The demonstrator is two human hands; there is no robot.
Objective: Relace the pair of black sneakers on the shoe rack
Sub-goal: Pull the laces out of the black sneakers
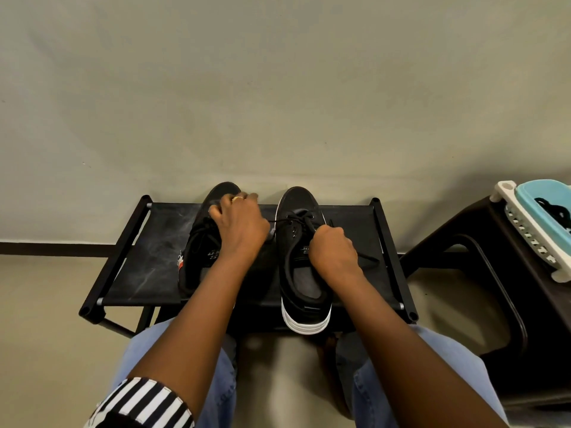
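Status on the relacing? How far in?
Done: the right sneaker has lace through the eyelets nearest its toe.
In hand: the right hand grips that lace; the left hand rests on the left sneaker.
Left: the right sneaker's eyelets nearer the heel look unlaced. The left sneaker's lacing is mostly hidden under the hand, so I cannot tell.

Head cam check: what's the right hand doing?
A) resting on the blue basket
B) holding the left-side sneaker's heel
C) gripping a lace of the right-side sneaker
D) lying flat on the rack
C: the right hand is curled in a fist round a lace that runs up from the eyelets of the right-side sneaker, which sits on the rack.
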